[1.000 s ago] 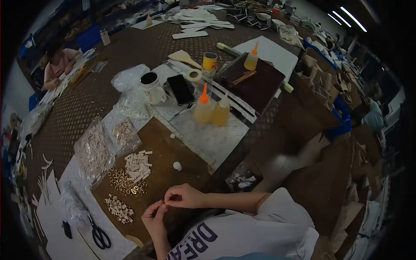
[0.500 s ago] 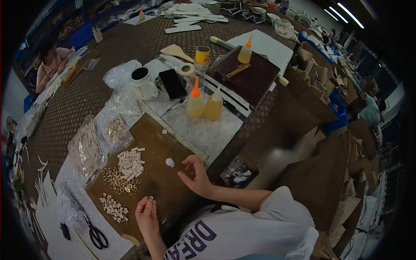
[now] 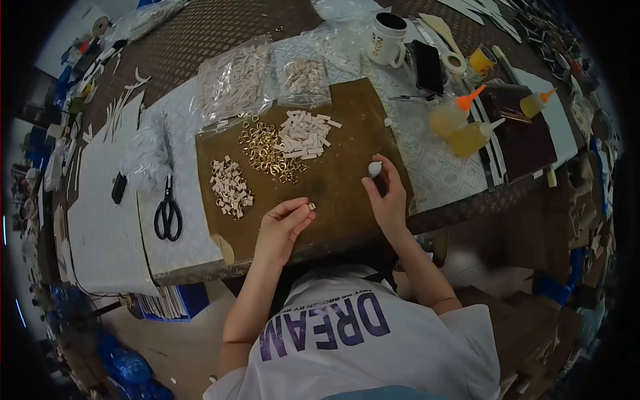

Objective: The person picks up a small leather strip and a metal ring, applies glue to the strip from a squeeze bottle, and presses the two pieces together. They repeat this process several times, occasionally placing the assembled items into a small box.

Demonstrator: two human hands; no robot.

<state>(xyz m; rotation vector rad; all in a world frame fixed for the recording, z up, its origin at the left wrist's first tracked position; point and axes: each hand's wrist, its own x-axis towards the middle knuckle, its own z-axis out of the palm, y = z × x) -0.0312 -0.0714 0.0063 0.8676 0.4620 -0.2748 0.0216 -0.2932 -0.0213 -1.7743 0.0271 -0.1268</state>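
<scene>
My left hand (image 3: 285, 223) pinches a small white tab piece (image 3: 311, 207) with a hint of metal, above the brown mat (image 3: 340, 193). At the mat's right side, the thumb and index finger of my right hand (image 3: 389, 193) are closed about a small white rounded object (image 3: 375, 169); its kind is not clear. Left of my hands lies a pile of short white pieces with metal bits (image 3: 231, 188). Gold-coloured metal rings (image 3: 270, 152) are heaped behind it, touching a pile of flat white strips (image 3: 307, 133).
Bags of white pieces (image 3: 233, 80) lie behind the mat. Black-handled scissors (image 3: 168, 217) are at left. To the right stand a white mug (image 3: 387, 41), a phone (image 3: 427, 67) and squeeze bottles of yellowish liquid (image 3: 448, 119). The table edge (image 3: 467, 200) runs near my body.
The view has turned and shifted. My right hand has come to the small white rounded object, and its fingers have closed in around it. My left hand still pinches its small piece.
</scene>
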